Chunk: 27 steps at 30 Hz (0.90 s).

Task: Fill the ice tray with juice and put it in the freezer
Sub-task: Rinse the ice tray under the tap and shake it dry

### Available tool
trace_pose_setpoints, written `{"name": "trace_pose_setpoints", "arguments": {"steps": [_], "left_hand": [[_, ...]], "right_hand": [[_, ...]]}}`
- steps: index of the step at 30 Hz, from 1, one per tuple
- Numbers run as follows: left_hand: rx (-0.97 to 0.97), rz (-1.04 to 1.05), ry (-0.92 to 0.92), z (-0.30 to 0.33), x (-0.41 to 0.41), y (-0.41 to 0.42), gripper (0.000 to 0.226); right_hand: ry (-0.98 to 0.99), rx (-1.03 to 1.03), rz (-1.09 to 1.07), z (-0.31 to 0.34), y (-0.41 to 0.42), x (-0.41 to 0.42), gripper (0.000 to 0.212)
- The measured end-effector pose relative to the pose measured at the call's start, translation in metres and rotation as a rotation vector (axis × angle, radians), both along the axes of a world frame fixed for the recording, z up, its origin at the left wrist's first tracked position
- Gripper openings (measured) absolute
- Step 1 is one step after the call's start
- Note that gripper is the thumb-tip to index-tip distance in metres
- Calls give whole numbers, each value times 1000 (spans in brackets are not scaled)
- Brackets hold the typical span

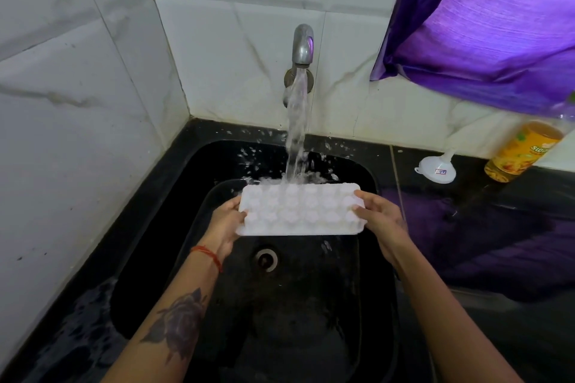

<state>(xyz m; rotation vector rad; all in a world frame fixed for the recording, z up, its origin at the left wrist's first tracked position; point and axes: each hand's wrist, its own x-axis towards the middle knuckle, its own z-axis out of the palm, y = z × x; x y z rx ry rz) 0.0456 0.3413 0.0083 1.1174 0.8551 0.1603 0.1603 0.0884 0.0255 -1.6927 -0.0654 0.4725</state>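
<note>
I hold a white ice tray [300, 210] level over the black sink [161, 227], its bumpy underside facing up. My left hand [224, 222] grips its left end and my right hand [380, 217] grips its right end. Water runs from the metal tap [302, 45] onto the tray's far edge and splashes around it. A juice bottle [522, 151] with yellow-orange liquid and a yellow label stands on the counter at the right, by the wall.
A small white funnel [435, 166] lies on the dark counter left of the bottle. A purple curtain [485, 25] hangs at the upper right. The sink drain [266, 259] is below the tray. White tiled walls close the left and back.
</note>
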Motion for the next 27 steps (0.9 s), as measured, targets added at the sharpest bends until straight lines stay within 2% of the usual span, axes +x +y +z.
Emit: {"name": "trace_pose_setpoints", "arguments": {"steps": [3,11,15,22,24,27], "left_hand": [[32,-3,128,-8,-10,9,45],[-59,20,275,-25,-15,16,40],[-61,3,246,-25,-4,13,36],[41,-73,150,-4,31,-3,41],[40,-79,119,0,40,-7,35],[-5,-69,57,7,50,-17,20]], "right_hand": [[-93,-53,79,9,25,1,50],[-277,-167,217,44,88,5,58],[-339,-117,236,63,95,9,48],[-304,-105,82,62,48,32,48],[-281,-142,15,54,31,36,49],[-233,-239,-46,42,8,39,36]]}}
